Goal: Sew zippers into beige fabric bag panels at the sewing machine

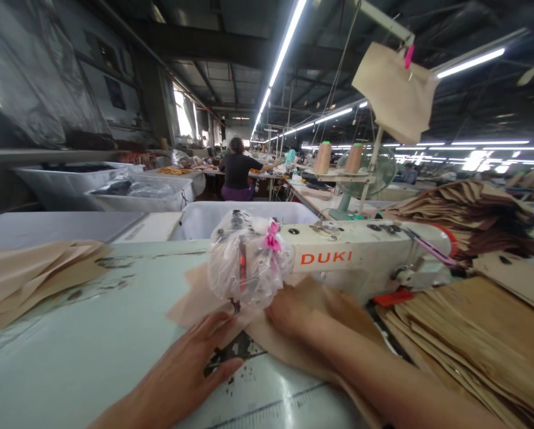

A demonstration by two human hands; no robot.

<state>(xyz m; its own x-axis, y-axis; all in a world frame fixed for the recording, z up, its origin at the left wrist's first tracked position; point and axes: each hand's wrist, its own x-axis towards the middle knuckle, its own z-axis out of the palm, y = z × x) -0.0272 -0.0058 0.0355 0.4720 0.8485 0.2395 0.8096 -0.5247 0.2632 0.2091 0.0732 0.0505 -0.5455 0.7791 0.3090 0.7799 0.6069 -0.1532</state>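
Note:
A white sewing machine [360,253] lettered DUKI stands across the pale green table, its needle head wrapped in a clear plastic bag [229,259] tied with a pink strip. Under the needle lies a tan, leather-like piece [285,348], bunched up to the right below the machine's arm. My left hand [193,360] rests flat with fingers apart, fingertips touching the piece's edge left of the needle. My right hand [289,310] is closed on the piece right of the needle; its fingertips are partly hidden.
Tan pieces [34,277] lie at the table's left. Stacked brown sheets [486,333] sit at the right, with a taller pile [468,220] behind. Thread cones [323,158] stand on a rack. White bins [249,211] and a seated person [238,170] are beyond the machine.

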